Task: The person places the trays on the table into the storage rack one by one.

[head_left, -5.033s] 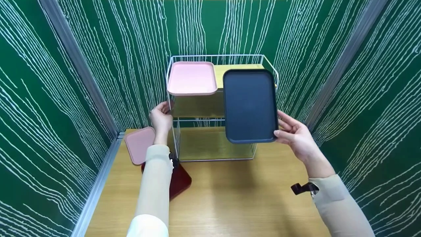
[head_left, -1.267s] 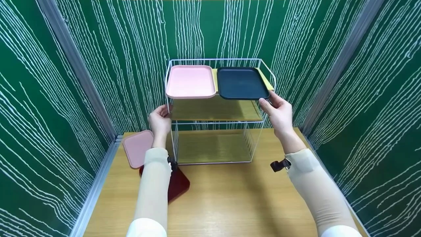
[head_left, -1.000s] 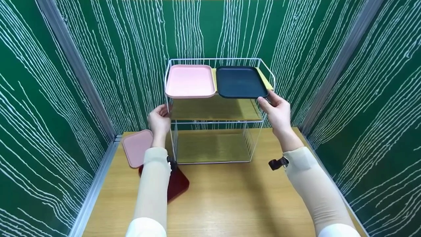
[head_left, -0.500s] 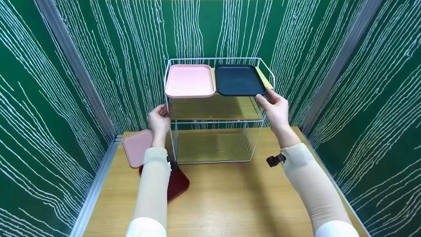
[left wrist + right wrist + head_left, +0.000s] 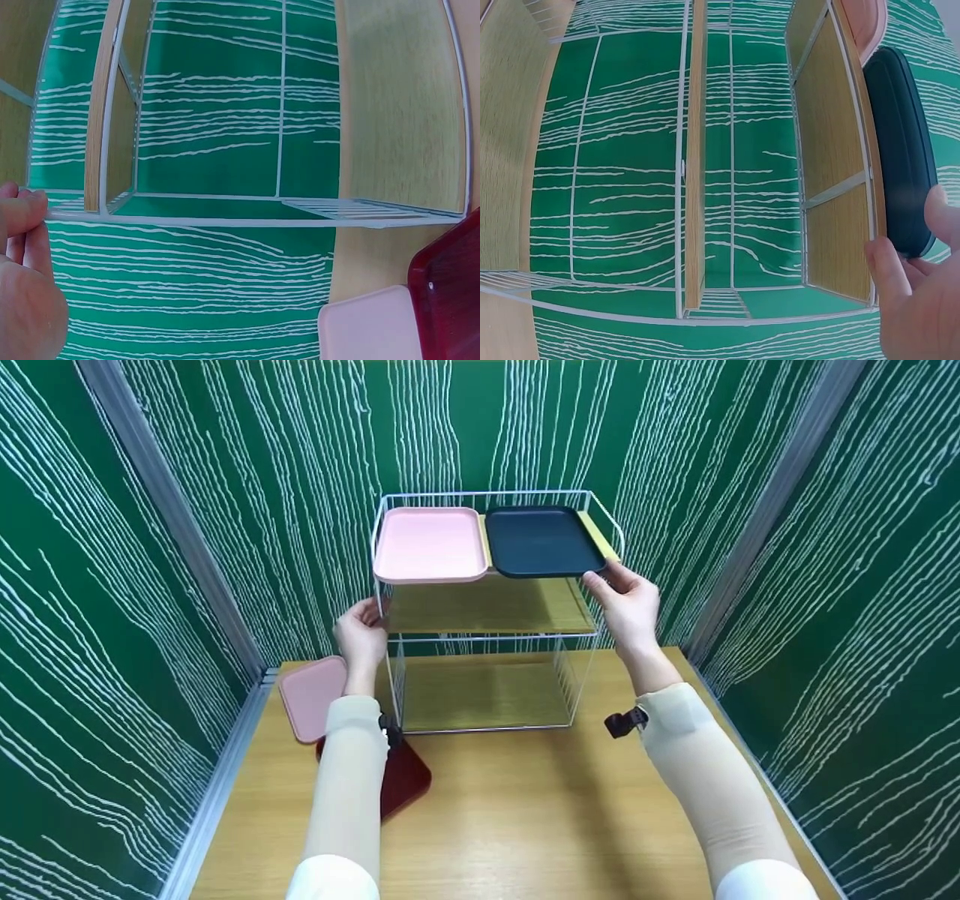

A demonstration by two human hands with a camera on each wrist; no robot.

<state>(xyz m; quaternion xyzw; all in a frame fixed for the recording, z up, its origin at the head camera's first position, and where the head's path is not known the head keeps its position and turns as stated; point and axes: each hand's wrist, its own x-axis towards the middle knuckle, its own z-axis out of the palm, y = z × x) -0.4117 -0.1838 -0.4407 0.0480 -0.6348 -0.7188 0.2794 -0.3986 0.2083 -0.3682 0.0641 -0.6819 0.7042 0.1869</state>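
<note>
A wire rack with wooden shelves stands at the back of the table. Its front left post is pinched by my left hand just below the top shelf; in the left wrist view the fingertips meet the white wire. On the top shelf a pink tray lies at the left, a dark blue tray beside it at the right. My right hand holds the dark tray's front right corner, thumb at the rim. In the right wrist view, other fingers reach the shelf edge beside the dark tray.
Left of the rack, a second pink tray lies on the table. A dark red tray lies nearer, partly hidden under my left forearm. Green walls with white lines stand at the back and both sides.
The dark tray, held up before the rack five seconds ago, now lies on the top shelf. During the last second it shifted slightly left and back with my right hand. My left hand stayed at the post.
</note>
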